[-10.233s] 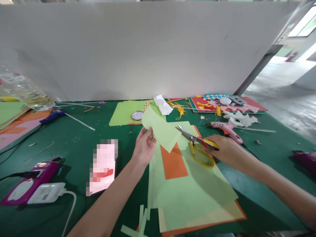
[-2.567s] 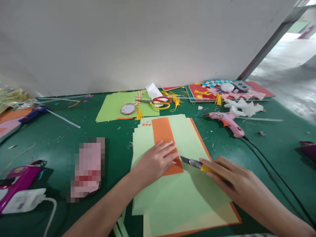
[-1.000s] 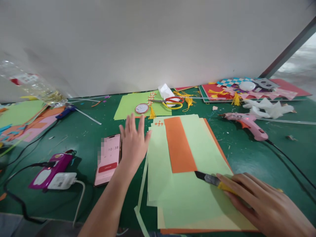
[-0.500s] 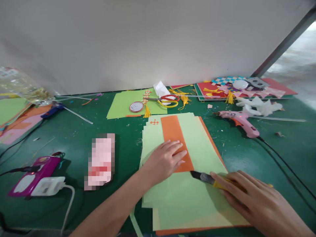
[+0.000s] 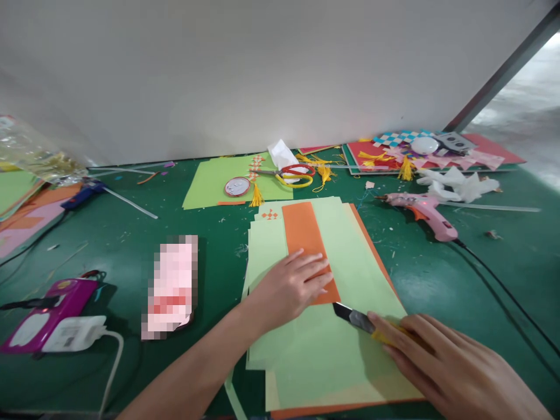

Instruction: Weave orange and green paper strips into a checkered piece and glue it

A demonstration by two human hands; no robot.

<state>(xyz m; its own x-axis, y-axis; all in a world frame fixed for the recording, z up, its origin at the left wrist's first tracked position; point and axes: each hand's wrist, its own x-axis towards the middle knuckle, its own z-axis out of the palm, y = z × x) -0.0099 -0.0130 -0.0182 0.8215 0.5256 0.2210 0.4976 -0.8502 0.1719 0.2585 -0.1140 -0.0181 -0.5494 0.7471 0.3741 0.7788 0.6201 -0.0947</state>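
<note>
My left hand [image 5: 297, 283] lies flat with fingers spread over an orange paper strip [image 5: 305, 227], pressing its lower part against a stack of light green paper [image 5: 350, 356]. In my right hand [image 5: 441, 350] is a yellow utility knife [image 5: 359, 319], held like a pen. Its dark blade points up and left, and the tip is at the strip's lower right corner. Part of the knife's handle is hidden by the fingers. Orange sheet edges show under the green stack.
A pink glue gun [image 5: 424, 213] with a cord lies at right. Scissors [image 5: 297, 175] rest on green paper [image 5: 205, 181] at the back. A phone [image 5: 172, 286], blurred out, is left of the stack, and a purple power strip [image 5: 74, 291] with a white charger [image 5: 74, 333] beyond it.
The whole scene has shifted slightly left in view. My left hand stays on the strip, and the knife tip remains close to the strip's lower right corner.
</note>
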